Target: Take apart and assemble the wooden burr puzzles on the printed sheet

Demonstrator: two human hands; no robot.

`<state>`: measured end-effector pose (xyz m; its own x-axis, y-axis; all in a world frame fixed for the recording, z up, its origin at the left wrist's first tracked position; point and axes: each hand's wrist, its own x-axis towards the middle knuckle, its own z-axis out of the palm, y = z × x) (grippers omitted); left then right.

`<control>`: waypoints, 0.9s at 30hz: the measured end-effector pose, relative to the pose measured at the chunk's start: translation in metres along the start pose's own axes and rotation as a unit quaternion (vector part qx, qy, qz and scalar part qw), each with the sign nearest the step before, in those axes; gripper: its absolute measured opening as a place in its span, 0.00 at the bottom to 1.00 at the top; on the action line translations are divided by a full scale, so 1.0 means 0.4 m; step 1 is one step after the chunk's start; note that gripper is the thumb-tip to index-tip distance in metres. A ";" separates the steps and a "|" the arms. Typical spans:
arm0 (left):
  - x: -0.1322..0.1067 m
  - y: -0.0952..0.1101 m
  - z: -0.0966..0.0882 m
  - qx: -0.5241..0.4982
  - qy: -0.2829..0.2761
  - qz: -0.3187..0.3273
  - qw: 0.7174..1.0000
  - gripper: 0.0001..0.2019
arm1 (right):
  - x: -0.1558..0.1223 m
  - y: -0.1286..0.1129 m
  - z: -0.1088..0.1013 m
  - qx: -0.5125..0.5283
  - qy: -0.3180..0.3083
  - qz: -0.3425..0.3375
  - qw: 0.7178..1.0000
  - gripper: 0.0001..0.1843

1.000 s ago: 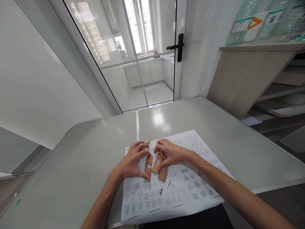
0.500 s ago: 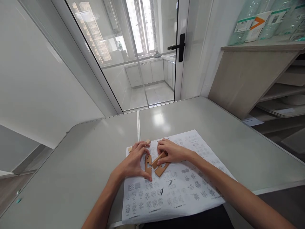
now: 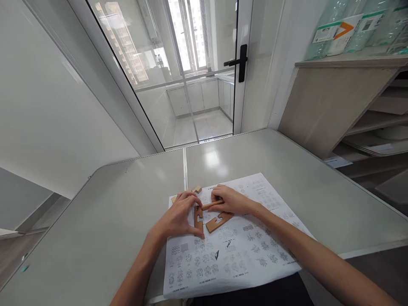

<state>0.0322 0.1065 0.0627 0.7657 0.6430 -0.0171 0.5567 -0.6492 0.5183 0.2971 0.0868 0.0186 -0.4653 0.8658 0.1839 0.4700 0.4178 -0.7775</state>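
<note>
My left hand [image 3: 182,216] grips a notched wooden puzzle piece [image 3: 196,228], thumb at its near end and fingers at its far end. A dark mark shows at the far end. In my right hand [image 3: 234,199] a second wooden puzzle piece [image 3: 211,205] is pinched, seen edge-on, its left end at the far end of the first piece. Whether those two touch is hard to tell. A third notched wooden piece [image 3: 213,226] lies slanted on the printed paper sheet [image 3: 236,263], just below my right hand.
Small wooden blocks [image 3: 198,189] lie beyond my left hand, partly hidden by it. The sheet rests on a grey table [image 3: 134,187]. A glass door with a black handle [image 3: 242,63] stands behind. To the right is a shelf unit [image 3: 318,106] with plastic bottles [image 3: 338,34] on top.
My right hand has turned the piece it holds edge-on and brought its end to the far end of the left piece. The third piece lies at a flatter slant.
</note>
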 end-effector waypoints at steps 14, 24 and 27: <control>-0.005 0.007 0.012 -0.093 -0.013 -0.026 0.995 0.47 | -0.004 0.009 0.016 0.170 0.070 0.088 0.979 0.21; 0.006 0.007 0.023 -0.199 0.021 -0.041 0.979 0.25 | -0.007 -0.010 0.010 0.245 0.059 0.082 0.964 0.21; 0.013 0.014 0.020 -0.170 0.049 -0.047 0.983 0.09 | -0.002 -0.004 0.010 0.289 0.082 0.087 0.950 0.23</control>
<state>0.0419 0.1031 0.0587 0.6717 0.7408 -0.0057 0.4713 -0.4214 0.7748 0.2936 0.0844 0.0175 -0.2733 0.9589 0.0766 0.0175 0.0845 -0.9963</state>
